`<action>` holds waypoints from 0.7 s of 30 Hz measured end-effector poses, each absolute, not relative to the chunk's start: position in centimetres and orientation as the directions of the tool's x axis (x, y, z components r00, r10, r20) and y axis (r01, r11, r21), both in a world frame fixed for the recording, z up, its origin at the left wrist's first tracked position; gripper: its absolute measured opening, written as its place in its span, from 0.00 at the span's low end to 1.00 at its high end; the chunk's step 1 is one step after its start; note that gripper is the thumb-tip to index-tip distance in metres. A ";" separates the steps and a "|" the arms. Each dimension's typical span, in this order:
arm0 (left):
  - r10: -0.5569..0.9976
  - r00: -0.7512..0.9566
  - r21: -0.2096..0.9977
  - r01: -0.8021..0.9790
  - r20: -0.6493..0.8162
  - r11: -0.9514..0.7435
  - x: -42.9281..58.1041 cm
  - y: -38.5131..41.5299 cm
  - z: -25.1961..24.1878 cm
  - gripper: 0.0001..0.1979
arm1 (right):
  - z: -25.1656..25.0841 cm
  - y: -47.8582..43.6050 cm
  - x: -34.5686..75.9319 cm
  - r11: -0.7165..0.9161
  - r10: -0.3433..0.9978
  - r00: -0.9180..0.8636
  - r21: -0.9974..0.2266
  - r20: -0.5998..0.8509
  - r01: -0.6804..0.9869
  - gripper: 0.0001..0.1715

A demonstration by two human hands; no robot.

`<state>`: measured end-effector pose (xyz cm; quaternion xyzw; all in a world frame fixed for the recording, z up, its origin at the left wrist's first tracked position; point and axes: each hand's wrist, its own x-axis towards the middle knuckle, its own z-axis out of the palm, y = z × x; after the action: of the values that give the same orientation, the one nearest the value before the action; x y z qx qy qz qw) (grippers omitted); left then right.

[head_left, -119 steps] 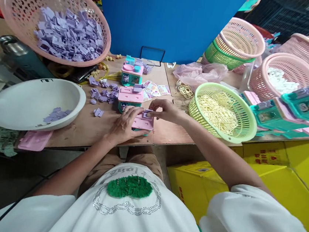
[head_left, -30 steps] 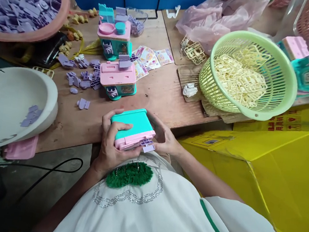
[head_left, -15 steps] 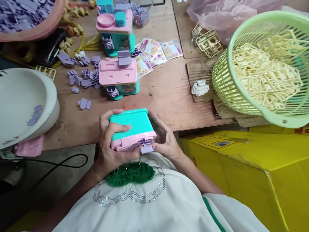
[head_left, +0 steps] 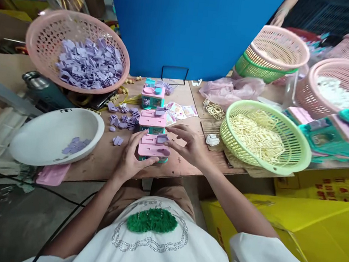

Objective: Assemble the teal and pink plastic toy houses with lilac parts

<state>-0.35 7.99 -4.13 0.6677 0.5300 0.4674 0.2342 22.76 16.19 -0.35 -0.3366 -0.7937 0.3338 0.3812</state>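
Note:
A pink-topped, teal-based toy kitchen unit (head_left: 152, 150) stands upright near the table's front edge. My left hand (head_left: 129, 158) grips its left side, with the thumb along the front. At the unit's back right is a small purple flap piece (head_left: 162, 138). Beside it my right hand (head_left: 190, 146) has its fingers stretched out and apart, the tips close to the flap; I cannot tell if they touch. Just behind stands a second toy kitchen unit (head_left: 152, 119), and farther back a third unit (head_left: 148, 95) carries a pink basin and a teal round piece.
Loose purple parts (head_left: 124, 120) lie left of the units, near a white bowl (head_left: 57, 120) and a pink basket (head_left: 80, 17) of purple pieces. Printed cards (head_left: 178, 111) lie behind. A green basket (head_left: 297, 157) holds cream frames at right. A blue panel (head_left: 186, 27) rises behind. Another person's hand (head_left: 279, 17) shows top right.
The unit has gone from upside down near my body to upright on the table, in line with the others. My right hand has come off its side. The view has tilted up.

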 end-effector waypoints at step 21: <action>0.907 0.008 0.802 0.464 0.422 -0.377 -1.4 8.7 -5.7 0.40 | -1.5 17.1 19.9 0.379 0.885 -0.389 -0.881 0.256 0.282 0.24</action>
<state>-1.37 8.66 -5.73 0.6724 0.5095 0.4863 0.2277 19.95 17.06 -1.54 -0.3964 -0.7357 0.3915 0.3852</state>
